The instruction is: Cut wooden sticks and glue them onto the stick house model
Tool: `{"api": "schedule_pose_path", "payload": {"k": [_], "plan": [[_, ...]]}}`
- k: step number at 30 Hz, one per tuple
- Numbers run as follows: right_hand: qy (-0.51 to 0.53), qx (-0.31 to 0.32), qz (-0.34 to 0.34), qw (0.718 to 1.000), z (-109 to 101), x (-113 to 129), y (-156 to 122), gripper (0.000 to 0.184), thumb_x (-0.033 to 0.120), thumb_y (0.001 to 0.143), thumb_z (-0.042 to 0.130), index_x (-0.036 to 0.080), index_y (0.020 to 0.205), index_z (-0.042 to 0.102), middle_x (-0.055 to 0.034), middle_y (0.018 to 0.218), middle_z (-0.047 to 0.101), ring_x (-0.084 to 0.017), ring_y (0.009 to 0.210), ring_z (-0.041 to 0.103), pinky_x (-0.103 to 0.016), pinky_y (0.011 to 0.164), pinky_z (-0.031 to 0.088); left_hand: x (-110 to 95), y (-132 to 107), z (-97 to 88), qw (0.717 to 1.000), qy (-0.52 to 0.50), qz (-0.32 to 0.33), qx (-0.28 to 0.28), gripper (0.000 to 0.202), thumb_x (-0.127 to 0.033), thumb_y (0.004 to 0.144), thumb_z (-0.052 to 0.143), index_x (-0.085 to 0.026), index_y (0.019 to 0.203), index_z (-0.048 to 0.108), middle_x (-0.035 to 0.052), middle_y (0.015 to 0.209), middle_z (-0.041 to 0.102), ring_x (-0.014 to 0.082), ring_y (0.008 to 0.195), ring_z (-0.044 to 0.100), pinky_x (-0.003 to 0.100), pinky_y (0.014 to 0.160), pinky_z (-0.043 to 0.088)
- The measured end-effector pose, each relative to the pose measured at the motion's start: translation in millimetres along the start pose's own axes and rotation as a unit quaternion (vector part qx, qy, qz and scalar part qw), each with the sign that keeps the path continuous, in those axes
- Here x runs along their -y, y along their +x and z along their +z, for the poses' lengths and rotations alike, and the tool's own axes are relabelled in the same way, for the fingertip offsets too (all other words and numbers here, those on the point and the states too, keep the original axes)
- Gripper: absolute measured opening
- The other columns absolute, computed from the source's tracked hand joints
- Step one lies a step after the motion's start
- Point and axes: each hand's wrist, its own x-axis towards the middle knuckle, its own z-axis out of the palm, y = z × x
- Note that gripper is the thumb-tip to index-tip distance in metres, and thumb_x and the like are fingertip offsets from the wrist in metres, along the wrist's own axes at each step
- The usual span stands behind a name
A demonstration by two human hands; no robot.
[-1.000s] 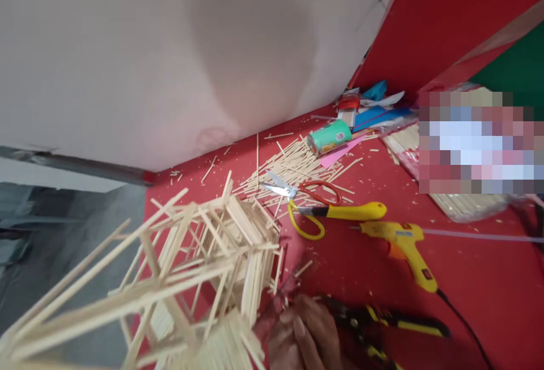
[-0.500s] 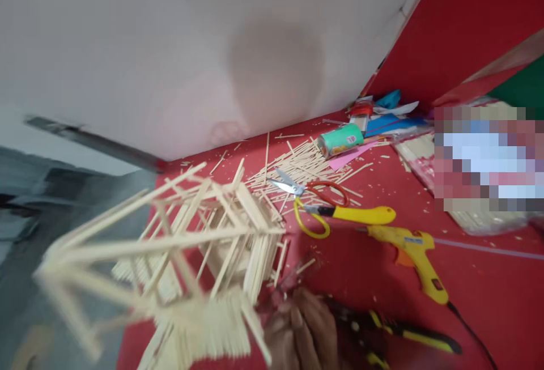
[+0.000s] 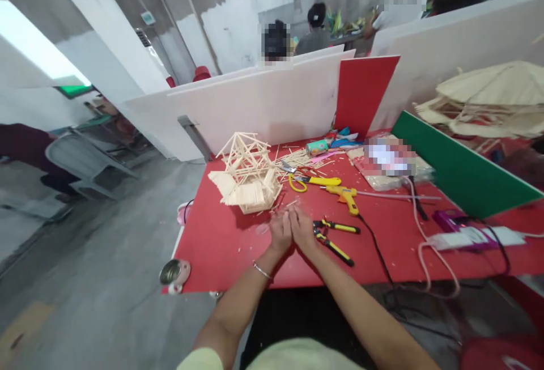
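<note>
My left hand (image 3: 281,233) and my right hand (image 3: 301,226) are pressed side by side above the red tabletop, fingers closed together. Whatever they may hold is too small to make out. Just beyond the left hand stands a stick-built model (image 3: 250,195) of pale wood, with an open frame on top and slatted panels sloping outward. To the right of my right hand lie black-and-yellow pliers (image 3: 335,237), their handles spread. Farther back are a yellow hot glue gun (image 3: 344,195), scissors (image 3: 297,182) with a yellow loop and a yellow-handled tool (image 3: 325,181).
Loose sticks (image 3: 301,158) and a green can (image 3: 317,147) lie toward the back. A power strip (image 3: 459,238) with cords sits at right, near a green board (image 3: 463,169). A metal cup (image 3: 175,272) stands at the table's front left corner. White partitions (image 3: 263,103) close off the back.
The view has drawn back and up, so both forearms, the whole table and the room behind now show. My hands remain together beside the stick model.
</note>
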Motion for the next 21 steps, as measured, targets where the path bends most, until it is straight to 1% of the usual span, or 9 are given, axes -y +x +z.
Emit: {"api": "schedule_pose_path", "payload": {"k": [3, 6, 8, 11, 14, 16, 17, 20, 21], "plan": [[-0.013, -0.015, 0.008, 1.000, -19, 9, -33, 0.040, 0.045, 0.104, 0.041, 0.019, 0.097, 0.070, -0.0094, 0.094, 0.076, -0.021, 0.089, 0.069, -0.034, 0.088, 0.053, -11, -31, -2.0, 0.998, -0.019, -0.037, -0.040, 0.052, -0.029, 0.108, 0.029, -0.016, 0.081, 0.072, 0.0115, 0.076, 0.072, 0.0195, 0.069, 0.067, 0.036, 0.070, 0.054], [-0.023, -0.015, 0.012, 1.000, -30, 9, -68, 0.044, 0.047, 0.104, 0.039, 0.018, 0.104, 0.072, -0.0120, 0.107, 0.077, -0.023, 0.102, 0.070, -0.038, 0.098, 0.051, -28, -69, -11.7, 0.998, -0.014, -0.044, -0.047, 0.039, -0.032, 0.105, 0.043, -0.018, 0.083, 0.073, 0.0110, 0.090, 0.075, 0.0201, 0.088, 0.069, 0.037, 0.086, 0.054], [-0.031, -0.001, 0.019, 0.999, -32, 4, -86, 0.045, 0.049, 0.102, 0.040, 0.018, 0.104, 0.073, -0.0122, 0.107, 0.078, -0.023, 0.100, 0.071, -0.037, 0.096, 0.053, -37, -96, -23.1, 0.997, -0.021, -0.049, -0.047, 0.031, -0.030, 0.102, 0.052, -0.019, 0.081, 0.072, 0.0097, 0.095, 0.074, 0.0199, 0.096, 0.068, 0.036, 0.092, 0.053], [-0.043, 0.016, 0.040, 0.998, -32, -6, -99, 0.049, 0.052, 0.101, 0.041, 0.016, 0.106, 0.074, -0.0129, 0.104, 0.078, -0.023, 0.091, 0.073, -0.035, 0.089, 0.055, -42, -137, -45.8, 0.994, -0.050, -0.079, -0.058, 0.027, -0.029, 0.099, 0.056, -0.020, 0.077, 0.068, 0.0073, 0.092, 0.072, 0.0179, 0.091, 0.067, 0.032, 0.088, 0.052], [-0.055, 0.018, 0.063, 0.996, -29, -13, -98, 0.056, 0.057, 0.101, 0.039, 0.013, 0.108, 0.073, -0.0147, 0.101, 0.078, -0.023, 0.088, 0.074, -0.035, 0.087, 0.056, -35, -171, -75.3, 0.985, -0.071, -0.127, -0.087, 0.031, -0.031, 0.100, 0.055, -0.019, 0.072, 0.063, 0.0040, 0.083, 0.067, 0.0151, 0.079, 0.062, 0.028, 0.077, 0.049], [-0.066, 0.022, 0.069, 0.995, -28, -15, -95, 0.059, 0.059, 0.100, 0.040, 0.012, 0.108, 0.073, -0.0155, 0.100, 0.078, -0.024, 0.088, 0.074, -0.037, 0.088, 0.056, -22, -190, -99.5, 0.973, -0.061, -0.173, -0.142, 0.034, -0.034, 0.100, 0.055, -0.019, 0.070, 0.058, 0.0018, 0.077, 0.062, 0.0141, 0.074, 0.057, 0.028, 0.073, 0.046], [-0.071, 0.026, 0.067, 0.995, -27, -15, -94, 0.058, 0.060, 0.099, 0.041, 0.012, 0.107, 0.074, -0.0158, 0.101, 0.078, -0.025, 0.090, 0.074, -0.037, 0.091, 0.055, -13, -199, -112.9, 0.960, -0.049, -0.202, -0.186, 0.035, -0.036, 0.100, 0.055, -0.020, 0.069, 0.056, 0.0010, 0.075, 0.059, 0.0140, 0.073, 0.055, 0.028, 0.073, 0.045], [-0.090, 0.037, 0.058, 0.994, -27, -14, -95, 0.055, 0.059, 0.098, 0.044, 0.014, 0.107, 0.075, -0.0162, 0.106, 0.078, -0.027, 0.099, 0.073, -0.039, 0.097, 0.053, 21, -224, -155.5, 0.895, -0.014, -0.287, -0.340, 0.036, -0.044, 0.097, 0.059, -0.020, 0.070, 0.052, -0.0016, 0.073, 0.052, 0.0137, 0.070, 0.050, 0.027, 0.070, 0.044], [-0.096, 0.037, 0.058, 0.993, -27, -14, -95, 0.055, 0.059, 0.098, 0.045, 0.014, 0.107, 0.075, -0.0165, 0.107, 0.079, -0.027, 0.101, 0.073, -0.039, 0.099, 0.053, 33, -231, -169.5, 0.873, -0.009, -0.307, -0.378, 0.034, -0.045, 0.094, 0.062, -0.021, 0.073, 0.052, -0.0023, 0.074, 0.051, 0.0134, 0.070, 0.050, 0.027, 0.071, 0.045]]}}
